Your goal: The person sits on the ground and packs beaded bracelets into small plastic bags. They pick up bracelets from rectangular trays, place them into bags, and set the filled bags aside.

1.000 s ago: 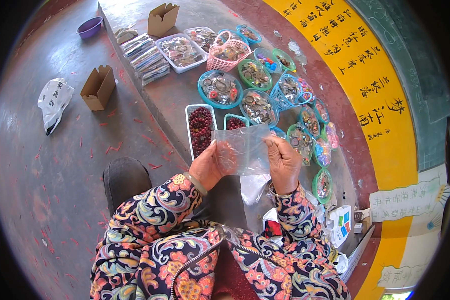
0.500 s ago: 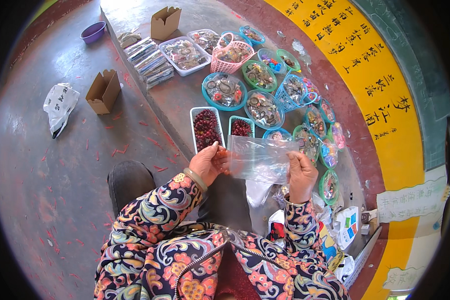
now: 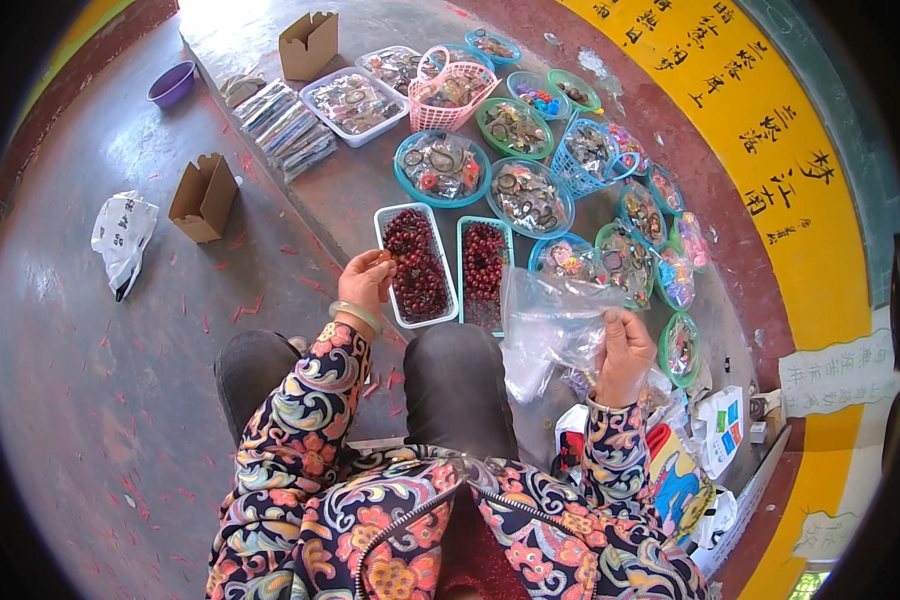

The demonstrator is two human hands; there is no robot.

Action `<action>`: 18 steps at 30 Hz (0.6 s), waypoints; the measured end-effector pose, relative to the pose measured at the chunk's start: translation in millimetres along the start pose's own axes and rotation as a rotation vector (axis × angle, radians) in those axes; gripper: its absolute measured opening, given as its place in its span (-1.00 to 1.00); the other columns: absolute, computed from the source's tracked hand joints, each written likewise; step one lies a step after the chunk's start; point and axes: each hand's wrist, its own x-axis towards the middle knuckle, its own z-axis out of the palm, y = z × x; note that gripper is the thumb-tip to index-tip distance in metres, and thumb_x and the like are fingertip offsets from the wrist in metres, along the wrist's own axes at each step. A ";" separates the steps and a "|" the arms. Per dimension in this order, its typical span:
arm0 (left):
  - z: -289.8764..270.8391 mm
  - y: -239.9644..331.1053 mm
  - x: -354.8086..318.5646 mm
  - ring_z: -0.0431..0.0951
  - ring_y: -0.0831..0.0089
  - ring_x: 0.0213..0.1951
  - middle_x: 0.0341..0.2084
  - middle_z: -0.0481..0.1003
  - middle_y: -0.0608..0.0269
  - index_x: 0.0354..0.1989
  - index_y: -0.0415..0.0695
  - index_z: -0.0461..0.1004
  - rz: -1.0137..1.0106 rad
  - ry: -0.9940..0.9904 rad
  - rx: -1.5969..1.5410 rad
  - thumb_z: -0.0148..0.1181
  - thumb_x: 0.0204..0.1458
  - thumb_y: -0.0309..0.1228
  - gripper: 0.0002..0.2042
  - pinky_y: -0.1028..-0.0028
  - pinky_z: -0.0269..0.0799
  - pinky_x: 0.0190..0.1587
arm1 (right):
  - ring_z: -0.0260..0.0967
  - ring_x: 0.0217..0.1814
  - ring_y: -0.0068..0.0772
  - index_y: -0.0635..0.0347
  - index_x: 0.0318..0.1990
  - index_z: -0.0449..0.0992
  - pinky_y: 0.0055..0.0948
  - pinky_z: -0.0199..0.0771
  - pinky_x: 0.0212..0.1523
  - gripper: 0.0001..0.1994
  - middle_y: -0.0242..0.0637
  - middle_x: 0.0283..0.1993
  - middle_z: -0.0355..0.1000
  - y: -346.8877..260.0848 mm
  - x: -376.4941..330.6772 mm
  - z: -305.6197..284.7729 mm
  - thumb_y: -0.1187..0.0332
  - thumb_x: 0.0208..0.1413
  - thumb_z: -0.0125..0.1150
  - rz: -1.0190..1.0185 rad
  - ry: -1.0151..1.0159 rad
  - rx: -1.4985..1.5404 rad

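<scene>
Hold the clear bag (image 3: 548,312) steadily by the edge which your right hand (image 3: 625,350) is pinching, well right of the white basket (image 3: 428,322), while your left hand (image 3: 364,283), fingers curled, grips gently the small reddish thing (image 3: 385,257).

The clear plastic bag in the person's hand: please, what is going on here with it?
The right hand holds the clear plastic bag up by one side. The left hand is apart from it, by the white basket of dark red beads, apparently with something small and orange-red at its fingertips. A round blue basket of packaged things stands beyond.
</scene>
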 end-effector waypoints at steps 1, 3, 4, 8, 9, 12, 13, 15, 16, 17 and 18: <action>-3.6 -5.4 5.3 0.39 0.56 -0.60 -0.52 0.45 0.25 -0.22 -0.30 0.38 0.002 -0.012 0.079 0.06 -0.03 -0.58 -0.82 0.63 0.22 -0.63 | -0.04 -0.80 -0.83 0.25 -0.35 0.49 -0.75 -0.13 -0.82 -0.85 -0.59 -0.73 0.17 6.0 -1.7 -2.7 0.33 0.07 0.14 0.008 -0.002 -0.028; -20.8 -29.2 21.7 0.38 0.56 -0.63 -0.53 0.44 0.25 -0.21 -0.30 0.37 0.005 -0.029 0.237 0.07 -0.05 -0.58 -0.80 0.61 0.19 -0.68 | -0.03 -0.79 -0.82 0.25 -0.35 0.49 -0.74 -0.11 -0.81 -0.85 -0.59 -0.73 0.17 16.4 -6.0 -6.7 0.34 0.07 0.13 0.028 -0.013 -0.086; -26.4 -42.4 28.5 0.38 0.52 -0.66 -0.52 0.44 0.23 -0.19 -0.30 0.36 -0.029 -0.056 0.287 0.08 -0.06 -0.58 -0.78 0.57 0.24 -0.67 | -0.01 -0.78 -0.82 0.25 -0.35 0.49 -0.75 -0.09 -0.80 -0.85 -0.59 -0.73 0.18 21.4 -7.5 -9.6 0.34 0.08 0.13 0.074 -0.012 -0.054; -12.5 -66.6 26.5 0.44 0.46 -0.56 -0.47 0.44 0.20 -0.18 -0.31 0.36 -0.100 -0.135 0.292 0.09 -0.06 -0.61 -0.77 0.51 0.40 -0.53 | 0.02 -0.75 -0.81 0.22 -0.36 0.49 -0.74 -0.04 -0.76 -0.88 -0.59 -0.72 0.19 31.9 -9.2 -21.7 0.36 0.08 0.13 0.180 0.033 -0.017; -9.4 -71.2 27.8 0.45 0.46 -0.53 -0.46 0.45 0.20 -0.17 -0.31 0.36 -0.114 -0.159 0.254 0.09 -0.06 -0.60 -0.76 0.51 0.41 -0.50 | 0.02 -0.75 -0.81 0.23 -0.36 0.49 -0.74 -0.04 -0.76 -0.87 -0.59 -0.72 0.19 35.0 -8.7 -25.5 0.36 0.08 0.13 0.191 0.044 -0.023; 3.5 -83.3 30.0 0.47 0.45 -0.39 -0.35 0.47 0.16 -0.10 -0.26 0.35 -0.148 -0.177 0.237 0.10 -0.05 -0.59 -0.71 0.50 0.45 -0.34 | 0.02 -0.75 -0.81 0.23 -0.36 0.49 -0.74 -0.04 -0.76 -0.86 -0.59 -0.72 0.18 40.6 -5.5 -32.8 0.34 0.08 0.13 0.203 0.065 -0.046; 1.0 -88.7 36.1 0.47 0.46 -0.39 -0.34 0.48 0.16 -0.10 -0.26 0.36 -0.131 -0.170 0.322 0.10 -0.05 -0.59 -0.71 0.51 0.44 -0.34 | 0.02 -0.75 -0.81 0.23 -0.37 0.49 -0.74 -0.04 -0.76 -0.86 -0.59 -0.72 0.18 41.1 -4.5 -33.3 0.34 0.08 0.13 0.193 0.066 -0.056; -15.2 -106.5 53.6 0.47 0.47 -0.38 -0.32 0.48 0.15 -0.09 -0.25 0.39 -0.096 -0.149 0.488 0.10 -0.06 -0.58 -0.70 0.51 0.43 -0.34 | 0.02 -0.75 -0.81 0.24 -0.37 0.49 -0.74 -0.03 -0.76 -0.85 -0.59 -0.72 0.18 41.8 -3.0 -32.2 0.33 0.08 0.13 0.191 0.067 -0.064; -26.5 -112.8 59.1 0.47 0.48 -0.39 -0.33 0.48 0.17 -0.11 -0.25 0.40 -0.014 -0.092 0.612 0.09 -0.06 -0.58 -0.71 0.52 0.43 -0.35 | 0.02 -0.75 -0.81 0.24 -0.37 0.49 -0.73 -0.03 -0.76 -0.85 -0.59 -0.72 0.18 42.5 -2.3 -30.9 0.33 0.08 0.13 0.199 0.071 -0.059; -34.7 -114.1 61.9 0.46 0.49 -0.39 -0.34 0.48 0.18 -0.12 -0.26 0.42 0.072 -0.036 0.734 0.08 -0.06 -0.58 -0.72 0.53 0.42 -0.36 | 0.02 -0.75 -0.81 0.24 -0.37 0.49 -0.73 -0.03 -0.76 -0.85 -0.58 -0.72 0.18 43.1 -1.1 -30.2 0.33 0.08 0.13 0.205 0.077 -0.053; -41.1 -116.7 64.4 0.46 0.50 -0.40 -0.36 0.49 0.20 -0.13 -0.26 0.43 0.159 0.021 0.855 0.06 -0.06 -0.58 -0.73 0.54 0.41 -0.37 | 0.02 -0.75 -0.81 0.24 -0.37 0.49 -0.73 -0.03 -0.76 -0.85 -0.58 -0.72 0.18 43.6 -0.5 -30.4 0.33 0.08 0.13 0.198 0.075 -0.064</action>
